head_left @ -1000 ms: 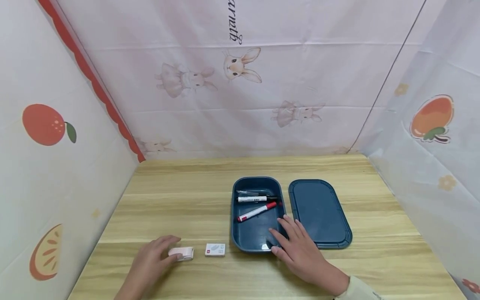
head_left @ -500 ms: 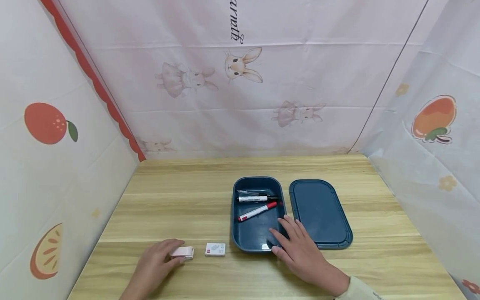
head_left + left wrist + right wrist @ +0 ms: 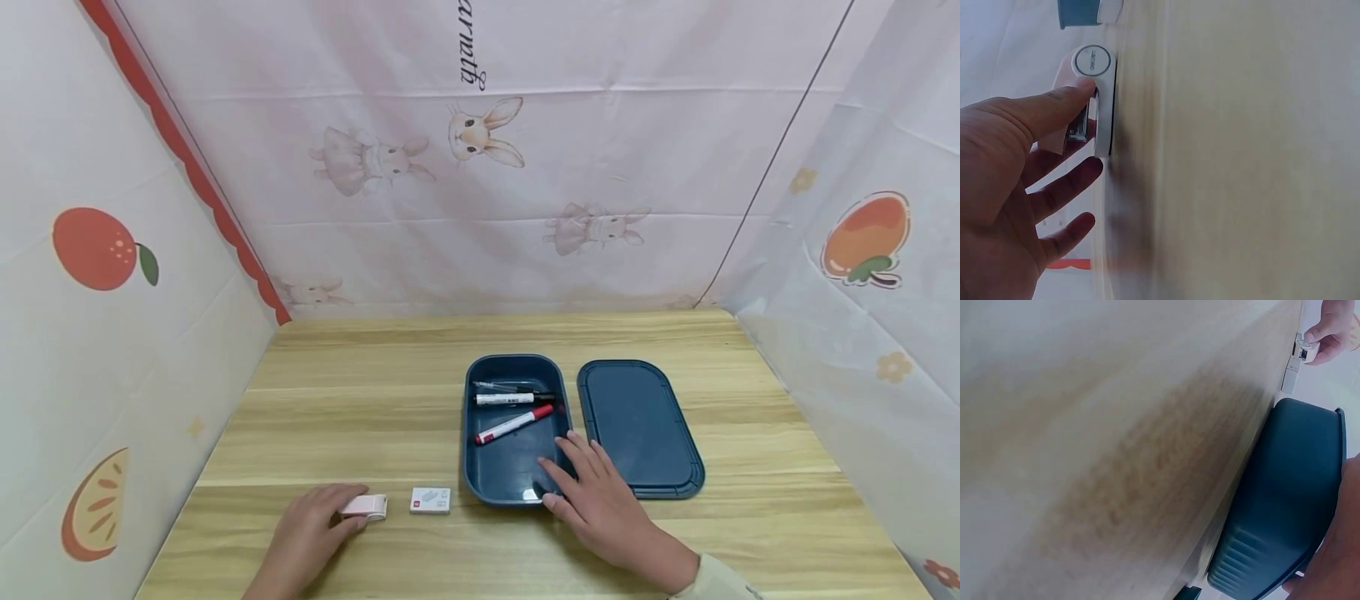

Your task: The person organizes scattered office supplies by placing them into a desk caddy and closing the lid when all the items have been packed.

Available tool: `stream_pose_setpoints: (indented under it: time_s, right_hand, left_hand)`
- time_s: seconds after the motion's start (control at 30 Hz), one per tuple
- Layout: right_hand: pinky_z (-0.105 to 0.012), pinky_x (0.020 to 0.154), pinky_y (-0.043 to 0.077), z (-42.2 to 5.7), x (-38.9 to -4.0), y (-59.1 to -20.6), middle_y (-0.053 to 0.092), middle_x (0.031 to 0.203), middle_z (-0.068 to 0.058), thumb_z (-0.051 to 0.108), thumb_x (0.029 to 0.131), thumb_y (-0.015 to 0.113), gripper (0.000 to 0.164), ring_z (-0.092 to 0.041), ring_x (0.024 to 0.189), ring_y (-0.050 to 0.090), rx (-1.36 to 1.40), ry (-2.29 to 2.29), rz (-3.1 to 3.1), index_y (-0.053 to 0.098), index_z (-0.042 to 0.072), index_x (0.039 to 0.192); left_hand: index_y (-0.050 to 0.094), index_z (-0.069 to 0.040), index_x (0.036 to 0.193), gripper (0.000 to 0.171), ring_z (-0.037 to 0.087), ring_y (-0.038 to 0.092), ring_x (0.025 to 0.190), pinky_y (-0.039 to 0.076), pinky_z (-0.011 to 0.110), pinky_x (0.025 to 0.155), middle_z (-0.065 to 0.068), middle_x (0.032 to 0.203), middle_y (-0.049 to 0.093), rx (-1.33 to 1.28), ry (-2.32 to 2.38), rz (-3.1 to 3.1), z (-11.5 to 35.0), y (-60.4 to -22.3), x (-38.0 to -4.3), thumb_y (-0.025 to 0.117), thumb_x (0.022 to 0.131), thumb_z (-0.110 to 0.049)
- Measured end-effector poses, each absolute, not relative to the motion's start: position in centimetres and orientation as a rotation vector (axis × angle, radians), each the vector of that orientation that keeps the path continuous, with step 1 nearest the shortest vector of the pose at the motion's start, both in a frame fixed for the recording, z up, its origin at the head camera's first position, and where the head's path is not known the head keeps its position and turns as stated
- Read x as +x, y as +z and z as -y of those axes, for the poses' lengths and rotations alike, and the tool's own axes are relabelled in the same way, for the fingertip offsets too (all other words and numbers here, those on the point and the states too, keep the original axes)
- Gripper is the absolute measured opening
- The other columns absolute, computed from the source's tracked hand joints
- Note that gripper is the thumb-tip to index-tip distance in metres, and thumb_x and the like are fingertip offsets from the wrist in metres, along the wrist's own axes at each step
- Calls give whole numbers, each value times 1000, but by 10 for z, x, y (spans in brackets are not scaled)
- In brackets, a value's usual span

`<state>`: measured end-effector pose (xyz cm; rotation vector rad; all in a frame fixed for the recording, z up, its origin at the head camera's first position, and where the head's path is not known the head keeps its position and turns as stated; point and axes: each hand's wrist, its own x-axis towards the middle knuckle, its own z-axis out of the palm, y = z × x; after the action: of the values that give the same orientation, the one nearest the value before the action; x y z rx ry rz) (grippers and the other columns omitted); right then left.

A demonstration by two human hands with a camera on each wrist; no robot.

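A small pale pink and white stapler [image 3: 367,505] lies on the table at front left. My left hand [image 3: 307,525] pinches its rear end; in the left wrist view the thumb is on one side and a finger reaches behind, with the other fingers spread. My right hand [image 3: 607,508] rests over the front right rim of a dark blue plastic box [image 3: 510,471], fingers relaxed and reaching just inside. Inside the box are a red marker [image 3: 514,423], a black marker [image 3: 504,399] and a slim clear pen [image 3: 497,387].
Between the stapler and the blue box lies a small white printed box [image 3: 431,500]. The flat blue lid [image 3: 637,425] is on the wooden table [image 3: 360,375], right of the box. Printed cloth walls [image 3: 420,267] stand along the back and both sides.
My left hand has moved slightly right, further over the stapler, and its thumb and fingers have closed on the rear end. The right hand and the box stay put.
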<state>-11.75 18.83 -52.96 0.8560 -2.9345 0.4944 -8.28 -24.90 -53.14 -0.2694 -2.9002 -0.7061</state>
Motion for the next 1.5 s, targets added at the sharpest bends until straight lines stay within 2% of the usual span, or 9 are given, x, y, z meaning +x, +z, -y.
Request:
stream_pose_setpoints:
  time_s: [0.33,0.63,0.77,0.97,1.1,1.33,1.5]
  right_hand:
    - [-54,123,13,-189,-117,-529,31,165,-11,54,109,36,55,-28,157,14,851,502,2946,54,23,150]
    - [-54,123,13,-190,-116,-529,31,165,-12,53,109,37,54,-28,157,14,849,495,2939,54,23,150]
    - [-54,123,13,-191,-115,-529,31,165,-12,53,109,37,54,-28,157,14,848,498,2937,54,23,150]
    - [-53,123,12,-191,-116,-528,32,164,-12,52,109,38,53,-28,157,14,844,514,2938,54,22,150]
    - [-54,122,13,-190,-116,-528,33,164,-12,51,108,41,52,-29,156,16,843,510,2927,55,22,149]
    - [-55,122,14,-190,-117,-529,33,164,-12,52,108,41,53,-29,156,16,847,523,2921,55,21,149]
    - [-54,123,13,-189,-118,-530,30,165,-12,52,108,40,53,-28,157,13,848,523,2952,53,23,151]
  left_hand:
    - [72,-19,126,43,30,63,118,40,62,104,2,125,72,-207,-768,2913,258,-530,-81,82,86,-30]
    - [74,-16,121,39,25,65,111,44,54,101,0,119,73,-227,-775,2849,258,-527,-80,85,83,-20]
    - [75,-18,118,36,22,64,111,46,52,99,-4,118,73,-204,-784,2853,258,-527,-80,84,83,-17]
    - [76,-27,113,28,11,61,102,53,44,90,-12,112,72,-170,-778,2855,265,-524,-81,83,86,-21]
    - [75,-29,114,27,4,56,96,52,36,82,-14,110,71,-142,-748,2849,272,-515,-84,81,88,-22]
    - [77,-22,111,32,13,60,93,53,41,79,-4,107,75,-234,-655,2739,272,-490,-101,86,81,-15]
    - [77,-21,107,31,19,61,93,51,44,75,0,104,75,-308,-594,2698,268,-473,-116,87,79,-16]
